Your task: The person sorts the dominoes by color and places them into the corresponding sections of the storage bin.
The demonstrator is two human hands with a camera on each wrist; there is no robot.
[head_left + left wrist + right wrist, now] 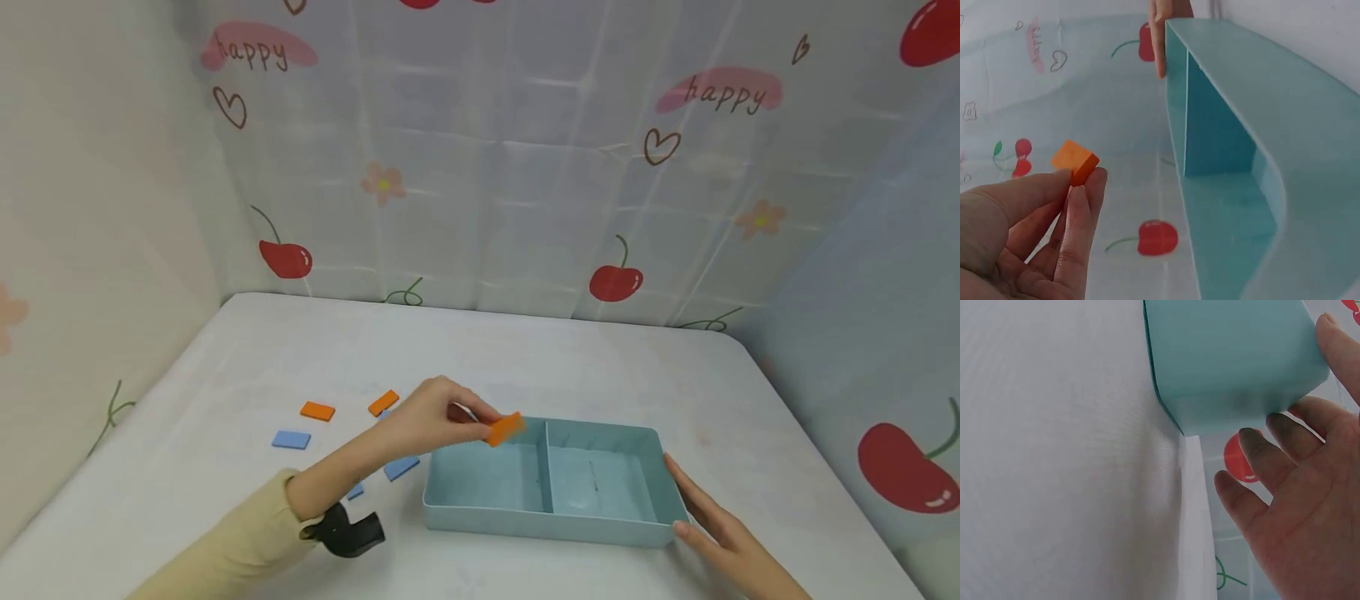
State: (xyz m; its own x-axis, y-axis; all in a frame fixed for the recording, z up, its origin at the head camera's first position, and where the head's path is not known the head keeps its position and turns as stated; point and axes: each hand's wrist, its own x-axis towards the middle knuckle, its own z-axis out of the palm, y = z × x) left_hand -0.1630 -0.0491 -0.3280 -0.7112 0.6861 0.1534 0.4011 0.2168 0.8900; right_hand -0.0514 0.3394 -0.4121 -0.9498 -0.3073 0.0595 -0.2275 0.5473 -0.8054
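My left hand point(435, 422) pinches a small flat orange block point(506, 428) between thumb and fingertips, held above the left compartment of a teal two-compartment box point(540, 527). In the left wrist view the orange block point(1075, 161) shows its square end, apart from the box wall point(1310, 131). At the box's right end, my right hand point(723, 533) touches the side with fingers spread and fairly straight. The right wrist view shows that hand point(1310, 481) against the outside of the box point(1235, 356), its thumb and some fingertips near the edges.
Left of the box, orange blocks point(318, 411) point(383, 403) and blue blocks point(291, 439) point(401, 468) lie scattered on the white table point(360, 342). My left forearm partly covers some blue ones. A patterned curtain point(480, 183) stands behind the table.
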